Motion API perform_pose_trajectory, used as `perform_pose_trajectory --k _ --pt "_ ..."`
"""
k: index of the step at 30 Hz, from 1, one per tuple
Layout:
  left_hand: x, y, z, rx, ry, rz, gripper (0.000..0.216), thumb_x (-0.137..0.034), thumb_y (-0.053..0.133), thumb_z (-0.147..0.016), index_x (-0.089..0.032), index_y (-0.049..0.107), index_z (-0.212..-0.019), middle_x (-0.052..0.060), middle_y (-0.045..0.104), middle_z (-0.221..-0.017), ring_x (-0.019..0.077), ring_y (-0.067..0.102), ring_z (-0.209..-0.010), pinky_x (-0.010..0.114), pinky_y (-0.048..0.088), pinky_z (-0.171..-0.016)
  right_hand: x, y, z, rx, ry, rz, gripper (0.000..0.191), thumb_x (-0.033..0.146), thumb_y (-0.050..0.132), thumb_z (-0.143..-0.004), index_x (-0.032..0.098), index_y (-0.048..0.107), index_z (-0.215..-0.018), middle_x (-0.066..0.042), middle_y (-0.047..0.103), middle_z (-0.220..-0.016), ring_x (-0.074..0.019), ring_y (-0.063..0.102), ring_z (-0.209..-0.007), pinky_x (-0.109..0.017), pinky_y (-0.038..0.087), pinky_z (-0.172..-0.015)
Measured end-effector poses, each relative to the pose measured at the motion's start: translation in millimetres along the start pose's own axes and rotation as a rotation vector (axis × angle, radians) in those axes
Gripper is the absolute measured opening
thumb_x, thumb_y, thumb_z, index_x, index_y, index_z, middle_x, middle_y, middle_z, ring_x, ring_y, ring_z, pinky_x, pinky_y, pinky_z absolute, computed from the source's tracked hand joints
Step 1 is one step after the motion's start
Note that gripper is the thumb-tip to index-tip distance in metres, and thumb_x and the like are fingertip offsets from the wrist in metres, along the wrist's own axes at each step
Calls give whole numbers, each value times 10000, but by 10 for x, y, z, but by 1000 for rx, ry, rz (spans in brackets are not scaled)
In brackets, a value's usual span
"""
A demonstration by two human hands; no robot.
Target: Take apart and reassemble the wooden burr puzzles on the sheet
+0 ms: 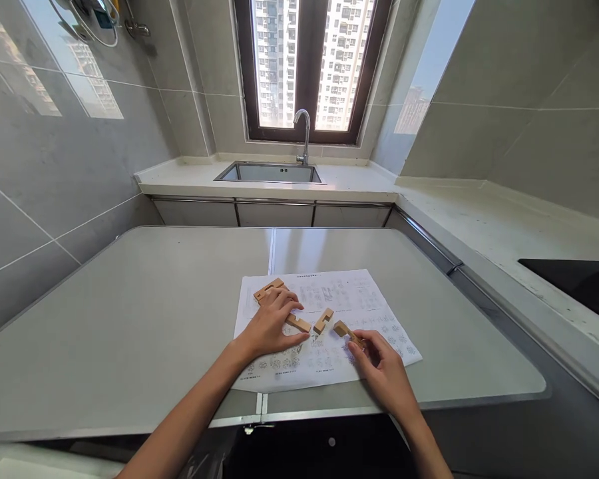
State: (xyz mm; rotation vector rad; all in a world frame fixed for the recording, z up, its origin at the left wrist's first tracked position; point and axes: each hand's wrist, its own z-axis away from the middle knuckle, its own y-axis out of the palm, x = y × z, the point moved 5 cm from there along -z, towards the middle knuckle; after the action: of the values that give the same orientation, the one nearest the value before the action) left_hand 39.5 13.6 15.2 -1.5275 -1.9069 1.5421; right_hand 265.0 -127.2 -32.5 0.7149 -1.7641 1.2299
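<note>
Several notched wooden puzzle pieces lie on a printed instruction sheet (379,293). My left hand (274,322) rests over the sheet, fingers spread and bent above some of them. Beyond its fingertips sits a wooden block with a slot (269,288), partly covered by the hand. Between its thumb and fingers shows a notched wooden piece (298,323); whether the hand touches it is hard to tell. A short notched piece (323,320) lies alone between both hands. My right hand (379,362) pinches one end of another notched wooden piece (343,329), whose blocky end points left.
The sheet lies on a pale folding table (130,319) with a centre seam. Behind it are a counter with a sink (269,173) and a faucet (305,136) under a window. A counter (504,219) with a black cooktop (579,286) runs along the right.
</note>
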Motion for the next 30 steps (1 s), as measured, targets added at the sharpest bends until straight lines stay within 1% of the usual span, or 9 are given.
perform_pose_trajectory --k 4,8,11,13,15,18,22,26,30 --pt "60 2 -10 66 26 33 229 -469 769 -878 -257 741 -962 81 699 -1133 309 568 -1200 493 471 -1050 9 4 14 -2 -3 -10 347 562 605 -972 258 700 -1109 -80 708 -1010 -250 622 -857 -371 524 -793" --pt "64 15 -36 41 -74 268 264 -491 680 -950 -233 734 -971 76 716 -1065 249 639 -1028 414 515 -950 23 0 12 -2 -8 -30 355 573 607 -968 254 702 -1091 -78 707 -999 -250 626 -867 -365 523 -796" --pt "68 78 -60 34 -273 548 357 -538 601 -990 -203 725 -970 64 719 -941 209 641 -866 363 532 -826 19 4 14 -6 -5 -40 356 569 606 -969 250 699 -1095 -81 707 -1001 -250 626 -875 -362 523 -798" --pt "52 159 -72 89 -366 844 447 -586 550 -1005 -171 711 -957 63 699 -862 174 621 -747 334 532 -739 8 8 16 -13 4 -52 368 576 597 -971 246 694 -1101 -87 710 -996 -256 630 -881 -366 523 -800" --pt "43 221 -77 128 -436 1164 475 -598 565 -995 -144 700 -1034 70 678 -843 147 596 -668 298 510 -641 -3 11 20 -15 16 -72 395 596 588 -969 241 688 -1109 -91 715 -987 -264 641 -884 -374 526 -803" --pt "82 247 -69 97 -533 1495 448 -501 678 -961 -133 665 -1217 92 674 -932 121 589 -654 240 462 -551 -6 16 30 0 42 -98 431 614 587 -965 229 683 -1134 -95 731 -1001 -267 659 -900 -367 532 -798" --pt "131 252 -46 55 -623 1650 391 -345 689 -974 -98 657 -1274 145 680 -1081 120 628 -711 224 478 -562 7 16 43 19 77 -90 430 603 605 -963 223 689 -1145 -88 746 -1008 -257 660 -906 -337 521 -764" --pt "144 278 -32 29 -695 1670 311 -270 668 -976 -67 681 -1212 201 689 -1183 155 674 -790 257 526 -644 -2 22 39 13 81 -106 443 609 610 -957 215 689 -1142 -93 747 -990 -258 657 -885 -351 518 -782" --pt "116 302 -15 84 -699 1658 327 -118 740 -869 -84 694 -1191 196 659 -1302 184 713 -936 278 553 -779 -49 33 33 0 91 -181 468 613 612 -957 207 661 -1185 -107 740 -1038 -256 672 -891 -371 524 -832"
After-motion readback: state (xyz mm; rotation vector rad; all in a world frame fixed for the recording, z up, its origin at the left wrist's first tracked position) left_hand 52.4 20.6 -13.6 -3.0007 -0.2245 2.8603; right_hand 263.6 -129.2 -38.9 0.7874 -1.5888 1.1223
